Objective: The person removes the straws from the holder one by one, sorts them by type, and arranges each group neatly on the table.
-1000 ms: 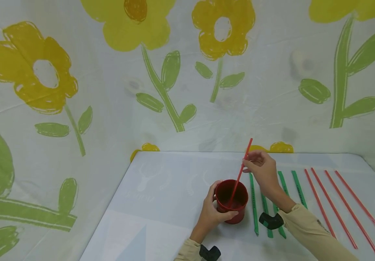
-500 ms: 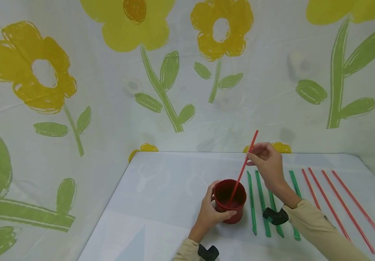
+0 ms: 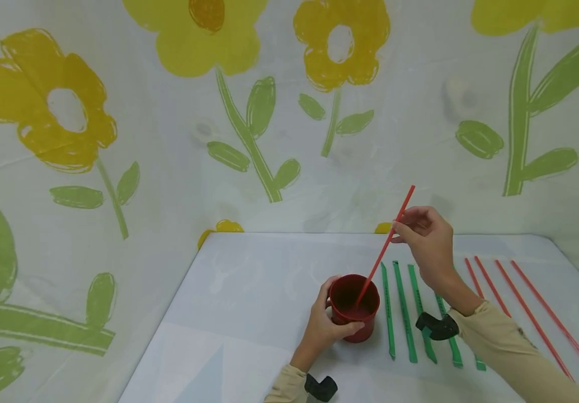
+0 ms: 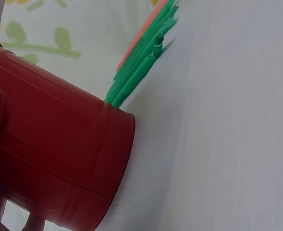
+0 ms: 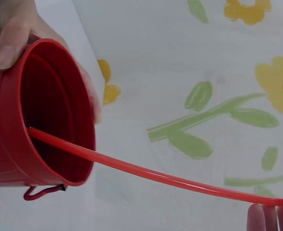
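My left hand [image 3: 321, 327] grips a small red bucket [image 3: 371, 322] around its side, thumb near the front rim. The bucket's side loops show in both wrist views. Between thumb and fingertips, my right hand [image 3: 430, 243] pinches a red straw [image 5: 170, 180] near its upper part. The straw slants from inside the bucket up to the right, its lower end within the rim. In the right wrist view it bows slightly. Only fingertips of the right hand appear there, at the lower right corner.
Several green strips [image 3: 402, 313] with dark print lie side by side right of the bucket, partly under the right forearm. Farther right lie several more red straws [image 3: 528, 310]. A flower-printed sheet [image 3: 168, 123] hangs behind the white table [image 3: 249, 291].
My right hand has moved up and to the right, drawing the straw's upper end with it and partly lifting the straw inside the bucket. The left hand and bucket have stayed nearly still.
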### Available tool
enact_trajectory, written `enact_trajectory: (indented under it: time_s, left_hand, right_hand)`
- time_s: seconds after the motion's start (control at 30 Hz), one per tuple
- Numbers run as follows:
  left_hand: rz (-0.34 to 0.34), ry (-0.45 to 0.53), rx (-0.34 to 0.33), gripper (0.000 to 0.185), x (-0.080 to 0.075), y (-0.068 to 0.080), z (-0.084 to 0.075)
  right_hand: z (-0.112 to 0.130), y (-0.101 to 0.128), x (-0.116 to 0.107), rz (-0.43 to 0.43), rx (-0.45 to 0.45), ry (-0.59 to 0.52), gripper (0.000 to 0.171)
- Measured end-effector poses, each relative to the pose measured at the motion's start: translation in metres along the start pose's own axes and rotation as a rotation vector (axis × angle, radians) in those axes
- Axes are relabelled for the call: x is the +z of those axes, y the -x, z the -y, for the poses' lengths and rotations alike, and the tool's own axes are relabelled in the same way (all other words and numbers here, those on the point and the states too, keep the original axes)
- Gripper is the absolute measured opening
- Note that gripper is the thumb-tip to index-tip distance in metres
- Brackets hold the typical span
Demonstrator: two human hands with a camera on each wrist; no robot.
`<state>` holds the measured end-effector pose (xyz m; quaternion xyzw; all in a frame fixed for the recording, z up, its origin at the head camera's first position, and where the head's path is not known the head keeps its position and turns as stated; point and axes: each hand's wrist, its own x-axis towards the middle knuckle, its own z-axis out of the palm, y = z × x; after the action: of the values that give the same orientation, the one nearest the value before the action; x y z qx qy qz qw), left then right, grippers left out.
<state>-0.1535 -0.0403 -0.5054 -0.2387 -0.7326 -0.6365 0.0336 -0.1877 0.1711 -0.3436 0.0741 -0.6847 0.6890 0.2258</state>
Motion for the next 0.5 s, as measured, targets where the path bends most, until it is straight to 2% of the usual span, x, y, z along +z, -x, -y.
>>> enact_trajectory:
  time_s: [0.07,0.17,0.5]
  left_hand:
    - [0.003,-0.003,0.004,0.086,0.0,0.0,0.0]
    - [0.002,-0.002,0.005,0.086,0.001,0.0,0.001]
    - [-0.006,0.004,0.004,0.084,0.002,0.0,0.0]
  right_hand:
    - [0.005,-0.001,-0.003,-0.006,-0.012,0.022,0.023]
    - [0.011,-0.003,-0.007,-0.009,-0.024,-0.012,0.023]
    - [0.027,-0.008,-0.024,-0.044,-0.049,-0.211,0.021]
